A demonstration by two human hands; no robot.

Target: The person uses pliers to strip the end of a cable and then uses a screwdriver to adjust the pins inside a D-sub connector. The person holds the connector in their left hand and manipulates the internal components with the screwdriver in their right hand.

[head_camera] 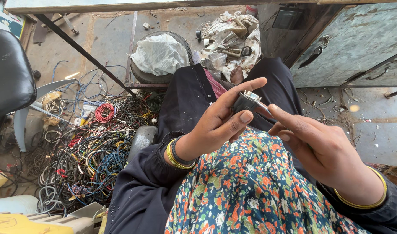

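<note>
1. Plug: small black block with a bright metal part on its top end. It is held up over the lap, above the flowered cloth, not resting on anything.
2. Thin metal rod runs from the plug's right side toward the right fingers; cannot tell what tool it is.
3. Left hand: fingers curled partway, pinching the plug between thumb in front and index finger stretched over the top. Firm hold; the other fingers are hidden behind the plug.
4. Right hand: loosely closed, index finger extended toward the plug, fingertips at the rod. Grip on the rod looks like a pinch, but the contact point is mostly hidden.
5. Both wrists carry yellow bangles; left one also has a dark band.
6. Floor at left: big tangled wire pile, many colours, with a red coil near its top edge.
7. Beyond the knees: tyre with a white bag on it.
8. Top right: grey metal cabinet.
</note>
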